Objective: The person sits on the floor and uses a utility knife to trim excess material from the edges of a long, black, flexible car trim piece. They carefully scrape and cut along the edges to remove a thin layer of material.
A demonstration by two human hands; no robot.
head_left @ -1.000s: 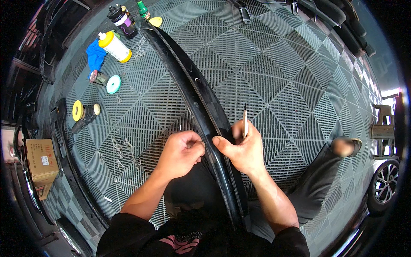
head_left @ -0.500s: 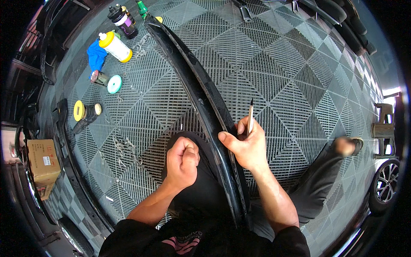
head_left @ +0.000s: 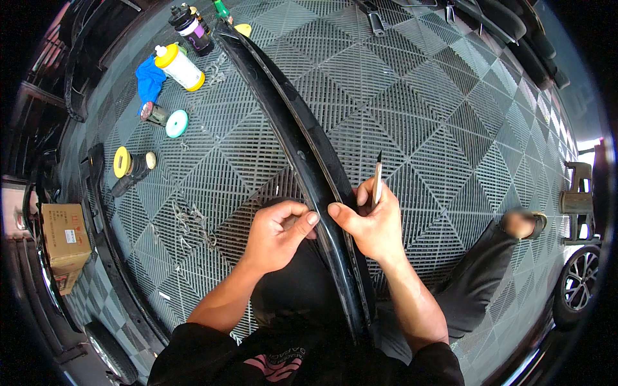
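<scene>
A long, curved black car trim piece (head_left: 297, 147) slants from the far left-centre down to my lap. My right hand (head_left: 373, 222) grips its right side, thumb on top, and also keeps a slim pale-handled stick (head_left: 377, 181) with a dark pointed tip between its fingers, the tip upward. At the trim's left edge is my left hand (head_left: 280, 235), its fingers curled and its thumb tip against or just beside the edge. Whether anything small sits in those left fingers is hidden. My bent knee in black trousers is under the left hand.
On the grey grated floor at left are a white-and-yellow bottle (head_left: 180, 67), blue cloth (head_left: 150, 80), dark spray bottle (head_left: 192, 32), teal pad (head_left: 177, 123) and small polisher (head_left: 134, 168). Another black strip (head_left: 119, 270) and a cardboard box (head_left: 66, 235) lie further left; a stool (head_left: 577, 202) stands right.
My left hand has moved right and up to the trim's edge, turning from a fist to curled fingers with the thumb extended. My right hand keeps its hold.
</scene>
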